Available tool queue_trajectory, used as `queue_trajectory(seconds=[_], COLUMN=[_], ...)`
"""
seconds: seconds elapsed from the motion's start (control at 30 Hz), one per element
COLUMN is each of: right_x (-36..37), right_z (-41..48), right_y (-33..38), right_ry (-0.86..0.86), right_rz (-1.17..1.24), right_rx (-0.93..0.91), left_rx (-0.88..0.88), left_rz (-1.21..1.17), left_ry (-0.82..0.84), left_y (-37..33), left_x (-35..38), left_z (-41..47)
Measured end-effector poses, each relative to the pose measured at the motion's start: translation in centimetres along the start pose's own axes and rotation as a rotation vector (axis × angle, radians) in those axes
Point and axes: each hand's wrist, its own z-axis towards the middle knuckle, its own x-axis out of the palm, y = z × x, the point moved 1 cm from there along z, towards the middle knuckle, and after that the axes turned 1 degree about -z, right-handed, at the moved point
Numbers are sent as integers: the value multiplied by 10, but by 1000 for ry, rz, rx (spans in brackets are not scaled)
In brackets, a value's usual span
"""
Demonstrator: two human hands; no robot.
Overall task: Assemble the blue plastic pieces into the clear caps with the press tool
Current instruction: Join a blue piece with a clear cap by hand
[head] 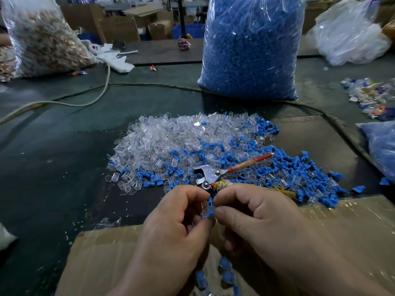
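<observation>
the left hand [171,223] and right hand [256,218] meet fingertip to fingertip, both pinching one blue plastic piece [211,205] with a clear cap [204,213] against it; the fingers hide how they fit. just beyond the fingertips the press tool [210,174] lies unheld on a heap of clear caps [166,142] and loose blue pieces [299,174]. under the wrists sits a taped cardboard box [102,259]. well ahead, on the dark green table [53,167], stand a tall bag of blue pieces [250,50] and a cable [85,101]; cartons [119,28] fill the room behind.

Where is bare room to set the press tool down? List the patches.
Free: dark mat left of the cap pile, near side of the cable; brown board right of the pile. Crowded: around the press tool.
</observation>
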Motion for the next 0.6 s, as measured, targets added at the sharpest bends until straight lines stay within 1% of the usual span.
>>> queue_trajectory(seconds=[0.2,0.33,0.43,0.53,0.6], right_x=[-1,-1,-1,-1,0], right_z=[-1,0,1,3,3], right_y=[2,1,-1,-1,-2], right_ry=[-31,-41,-70,-84,-71], right_rz=[44,-99,-245,-426,-478], right_rx=[14,-21,-113,-304,-352], left_rx=[31,125,166,89,58], left_rz=[38,123,156,42,53], left_ry=[-21,-19,-34,-65,-50], left_y=[-1,-4,-7,-2,1], left_x=[-2,-3,-3,-2,-1], left_z=[-2,0,1,-1,-2])
